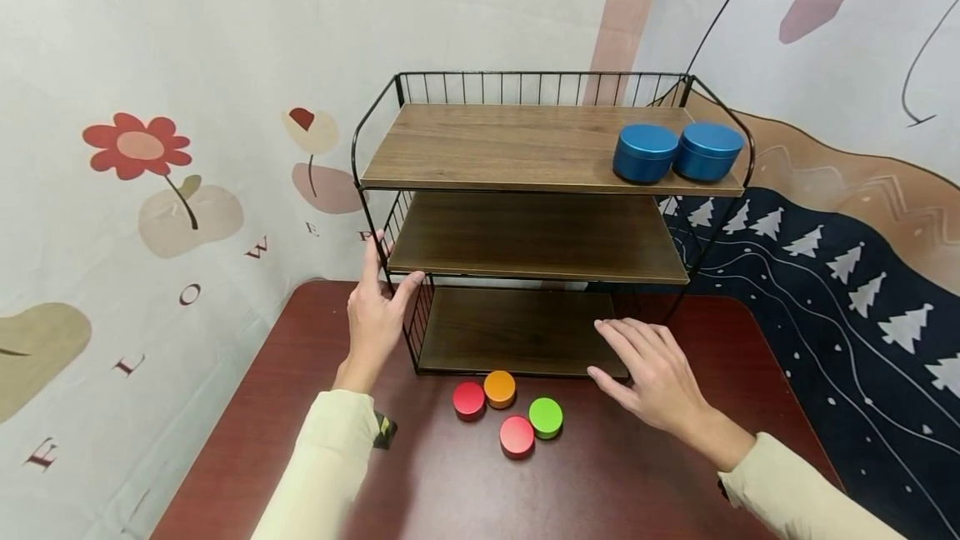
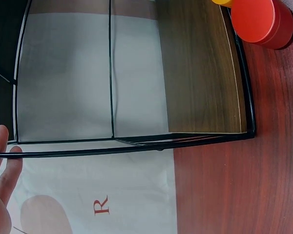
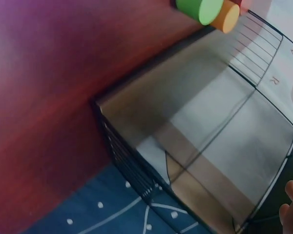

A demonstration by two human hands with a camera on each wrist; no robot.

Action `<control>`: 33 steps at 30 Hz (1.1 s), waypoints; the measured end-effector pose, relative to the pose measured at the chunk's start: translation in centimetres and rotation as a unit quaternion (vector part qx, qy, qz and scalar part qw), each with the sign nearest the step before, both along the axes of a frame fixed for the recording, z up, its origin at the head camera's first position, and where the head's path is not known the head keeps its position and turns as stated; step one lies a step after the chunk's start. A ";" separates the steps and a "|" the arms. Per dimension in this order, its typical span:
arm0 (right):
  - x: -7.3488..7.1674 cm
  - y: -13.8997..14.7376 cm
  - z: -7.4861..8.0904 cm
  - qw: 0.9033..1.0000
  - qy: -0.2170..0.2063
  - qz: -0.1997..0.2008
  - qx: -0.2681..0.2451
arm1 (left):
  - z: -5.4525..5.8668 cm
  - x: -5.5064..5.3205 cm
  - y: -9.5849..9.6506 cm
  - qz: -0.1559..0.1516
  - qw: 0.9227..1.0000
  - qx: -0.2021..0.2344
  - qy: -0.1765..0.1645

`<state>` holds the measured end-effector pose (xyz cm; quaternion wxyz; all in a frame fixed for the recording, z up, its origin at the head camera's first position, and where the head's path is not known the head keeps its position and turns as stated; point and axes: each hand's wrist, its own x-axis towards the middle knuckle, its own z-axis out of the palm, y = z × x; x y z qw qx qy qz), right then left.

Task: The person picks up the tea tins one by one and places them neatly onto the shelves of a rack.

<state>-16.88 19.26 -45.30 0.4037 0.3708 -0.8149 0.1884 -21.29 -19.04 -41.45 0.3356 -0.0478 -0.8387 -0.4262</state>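
Standing between the left hand [image 1: 375, 319], thumb and fingers spread at its post [image 1: 371, 219], and the right hand [image 1: 652, 369], empty, fingers close together, the three-tier wire-framed rack [image 1: 532, 233] could, if tugged sideways, shed the blue lidded tins [image 1: 646, 154] above the right fingers.

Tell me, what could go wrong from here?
The blue tins stand near the front right edge of the top board, so a jolt might topple them off. If the left grip at its side pulls the rack forward, the orange pot close in front could get knocked.
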 end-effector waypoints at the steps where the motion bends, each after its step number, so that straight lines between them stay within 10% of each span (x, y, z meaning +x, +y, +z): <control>1: 0.1 -0.1 -0.3 1.000 -0.003 0.001 -0.001 | 0.0 0.0 0.0 -0.001 1.000 0.000 0.000; 33: 2.3 -2.8 -10.9 0.977 -0.210 -0.023 0.019 | 0.3 0.2 0.1 0.002 1.000 0.003 -0.004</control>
